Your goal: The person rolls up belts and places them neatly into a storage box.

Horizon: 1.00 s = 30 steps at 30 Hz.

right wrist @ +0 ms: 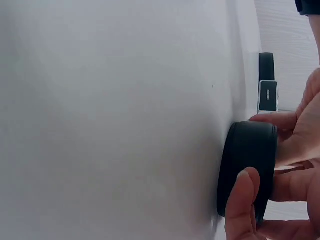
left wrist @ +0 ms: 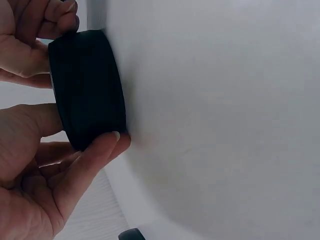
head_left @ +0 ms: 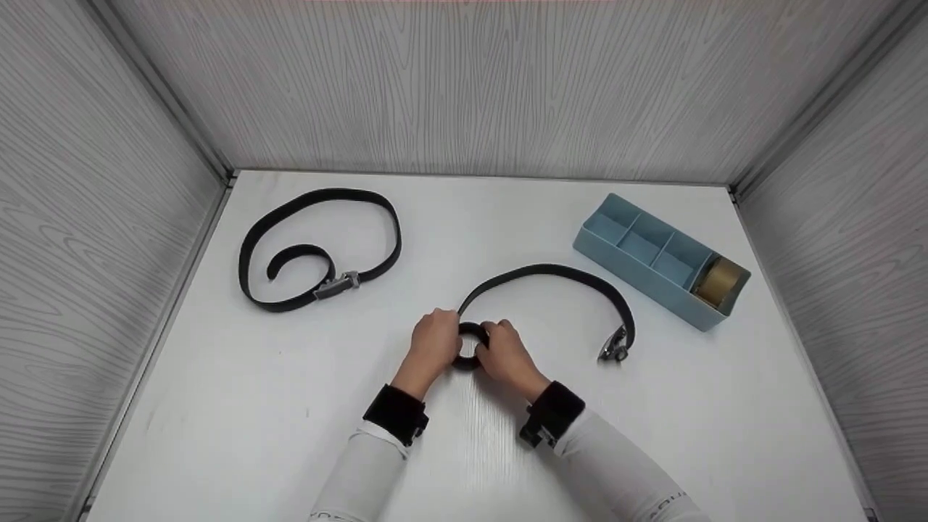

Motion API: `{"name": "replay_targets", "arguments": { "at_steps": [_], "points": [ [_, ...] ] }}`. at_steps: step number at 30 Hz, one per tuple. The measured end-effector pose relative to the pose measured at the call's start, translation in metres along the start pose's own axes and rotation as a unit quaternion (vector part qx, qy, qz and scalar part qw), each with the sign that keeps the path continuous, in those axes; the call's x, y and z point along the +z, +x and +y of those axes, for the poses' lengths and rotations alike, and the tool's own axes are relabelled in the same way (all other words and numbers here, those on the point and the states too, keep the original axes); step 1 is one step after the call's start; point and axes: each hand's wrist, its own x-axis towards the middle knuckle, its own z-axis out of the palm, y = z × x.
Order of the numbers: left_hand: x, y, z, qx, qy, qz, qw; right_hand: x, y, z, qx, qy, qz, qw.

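Tabletop [head_left: 217, 406]; held belt [head_left: 544, 269], buckle [head_left: 615, 346] rightward

belts [head_left: 544, 269]: black; box [head_left: 641, 278]: blue; roll [head_left: 719, 281]: golden-brown; table [head_left: 217, 391]: white; walls [head_left: 478, 87]: grey, wood-grained

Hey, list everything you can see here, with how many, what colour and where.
Table: one, white, filling the middle
Walls: three, grey, behind and beside the table
Loose belt: one, black, far left
Held belt: one, black, centre, partly coiled
Buckles: two, silver and dark, one per belt
Box: one, blue, far right
Roll: one, golden brown, box's right-end compartment
Left hand: one, bare, gripping the held belt
Right hand: one, bare, gripping the held belt
Wristbands: two, black, one per wrist
Sleeves: two, white, one per forearm
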Motion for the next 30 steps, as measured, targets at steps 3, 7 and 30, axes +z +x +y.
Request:
{"name": "replay_targets", "arguments": {
  "at_steps": [3, 7, 30],
  "points": [
    [-0.002, 0.001, -0.001, 0.007, 0.010, -0.003, 0.9999, -0.001, 0.003, 0.000, -0.026, -0.009, -0.005, 0.9996],
    [-0.002, 0.001, -0.001, 0.023, 0.015, 0.008, 0.9996, -0.002, 0.005, 0.001, -0.058, -0.011, -0.002, 0.9983],
    [0.003, 0.004, 0.000, 0.001, -0.019, -0.026, 0.9995, -0.017, 0.010, 0.012, -0.052, 0.017, -0.063, 0.9965]
  ]
}}
